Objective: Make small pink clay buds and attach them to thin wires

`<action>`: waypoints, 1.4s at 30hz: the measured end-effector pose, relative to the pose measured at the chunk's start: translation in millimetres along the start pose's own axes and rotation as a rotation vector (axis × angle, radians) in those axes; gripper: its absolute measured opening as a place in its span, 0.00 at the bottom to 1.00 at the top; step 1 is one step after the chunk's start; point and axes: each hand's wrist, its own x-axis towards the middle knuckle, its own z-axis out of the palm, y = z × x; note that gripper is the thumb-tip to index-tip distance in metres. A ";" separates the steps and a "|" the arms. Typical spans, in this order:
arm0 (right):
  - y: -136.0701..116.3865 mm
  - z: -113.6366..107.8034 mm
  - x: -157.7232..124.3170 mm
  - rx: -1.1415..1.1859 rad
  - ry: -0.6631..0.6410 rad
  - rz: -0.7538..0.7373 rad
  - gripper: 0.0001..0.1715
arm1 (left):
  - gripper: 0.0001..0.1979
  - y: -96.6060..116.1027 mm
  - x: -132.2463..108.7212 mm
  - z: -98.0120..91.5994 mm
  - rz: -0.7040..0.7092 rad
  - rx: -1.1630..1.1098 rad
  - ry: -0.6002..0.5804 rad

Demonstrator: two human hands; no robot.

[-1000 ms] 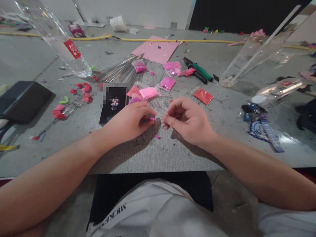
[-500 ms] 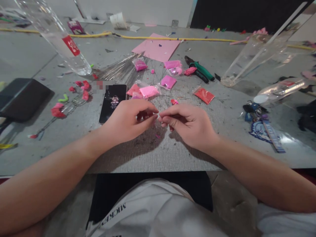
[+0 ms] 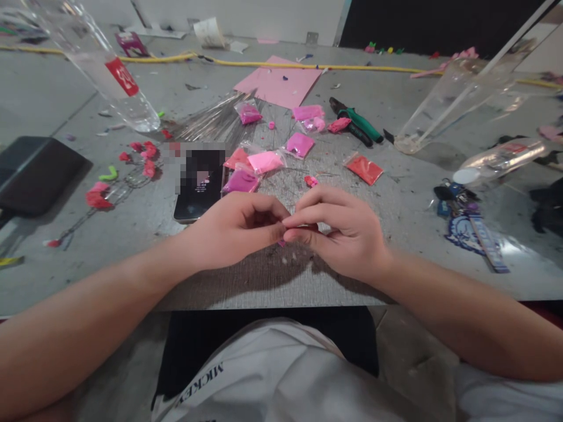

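left hand [image 3: 237,230] and right hand [image 3: 349,233] pinched shut, fingertips touching, contents hidden. likely risk: grip slips, piece lost on littered speckled grey tabletop [image 3: 409,225].

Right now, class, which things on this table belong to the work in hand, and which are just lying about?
Likely in use: left hand and right hand, fingertips pinched together right by a small pink bit; pink sachets; wire bundle.
Lying about, untouched: phone; green pliers; keys; bottle; black case.

Grey table [image 3: 417,252]: phone [image 3: 197,187], pliers [image 3: 358,124], pink bags [image 3: 264,161], keys [image 3: 457,205].
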 end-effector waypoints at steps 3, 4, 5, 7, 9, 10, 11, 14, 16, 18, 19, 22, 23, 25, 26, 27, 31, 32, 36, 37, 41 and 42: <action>6.0 0.6 -1.6 0.008 0.014 -0.090 0.04 | 0.07 1.7 -0.7 1.2 -0.034 -0.080 -0.016; 8.4 0.9 -2.1 0.018 0.015 -0.124 0.05 | 0.06 2.1 -0.7 1.5 -0.041 -0.108 -0.020; 10.7 1.3 -2.4 0.025 0.016 -0.149 0.06 | 0.06 2.2 -0.6 1.8 -0.046 -0.131 -0.023; 13.9 1.9 -2.6 0.033 0.011 -0.173 0.06 | 0.05 1.7 -0.5 1.9 -0.054 -0.158 -0.026; 14.8 2.2 -2.1 0.035 0.008 -0.180 0.05 | 0.05 0.7 -0.8 1.4 -0.062 -0.173 -0.029; 14.5 2.2 -1.7 0.036 0.008 -0.179 0.05 | 0.05 0.1 -1.0 1.0 -0.065 -0.180 -0.029; 13.9 2.0 -1.3 0.036 0.008 -0.178 0.06 | 0.05 -0.3 -1.3 0.5 -0.069 -0.191 -0.027; 11.5 0.7 -0.3 0.033 -0.001 -0.182 0.07 | 0.03 -1.1 -1.8 -0.6 -0.081 -0.233 -0.020; 10.3 -0.6 0.2 0.023 -0.016 -0.178 0.07 | 0.03 -1.4 -1.5 -0.8 -0.079 -0.257 -0.020; 9.8 -2.0 0.6 0.013 -0.030 -0.175 0.08 | 0.03 -1.8 -1.0 -0.7 -0.060 -0.270 -0.017; 9.7 -2.7 0.9 0.009 -0.035 -0.175 0.08 | 0.04 -2.1 -0.8 -0.7 -0.052 -0.272 -0.013; 9.6 -3.8 2.1 0.000 -0.040 -0.174 0.09 | 0.05 -2.7 -1.1 -0.7 -0.058 -0.252 0.006; 9.4 -3.9 2.6 0.001 -0.038 -0.167 0.08 | 0.06 -2.6 -1.5 -0.8 -0.065 -0.236 0.011; 8.8 -3.4 3.1 0.013 -0.033 -0.139 0.07 | 0.06 -2.0 -2.5 -0.8 -0.068 -0.200 0.024; 8.2 -2.9 3.0 0.030 -0.031 -0.119 0.06 | 0.06 -1.3 -2.9 -0.7 -0.066 -0.183 0.031; 7.5 -2.2 2.6 0.056 -0.028 -0.093 0.07 | 0.05 -0.5 -3.3 -0.5 -0.065 -0.167 0.039; 3.3 1.2 -1.3 0.243 -0.015 0.099 0.13 | 0.03 3.9 -4.1 0.9 -0.089 -0.141 0.056; 2.0 1.9 -2.2 0.294 -0.010 0.166 0.15 | 0.03 4.9 -4.3 1.2 -0.097 -0.134 0.055; -2.1 2.9 -1.4 0.504 -0.004 0.451 0.21 | 0.04 7.0 -5.8 2.0 -0.070 -0.030 0.070; -2.2 2.7 -0.1 0.563 -0.008 0.524 0.23 | 0.04 7.1 -6.4 2.3 -0.056 0.008 0.083; 2.3 1.8 4.7 0.787 -0.061 0.775 0.25 | 0.05 7.5 -7.9 4.8 -0.013 0.101 0.122; 4.1 1.8 5.2 0.838 -0.073 0.817 0.25 | 0.05 7.7 -8.0 5.7 -0.006 0.097 0.128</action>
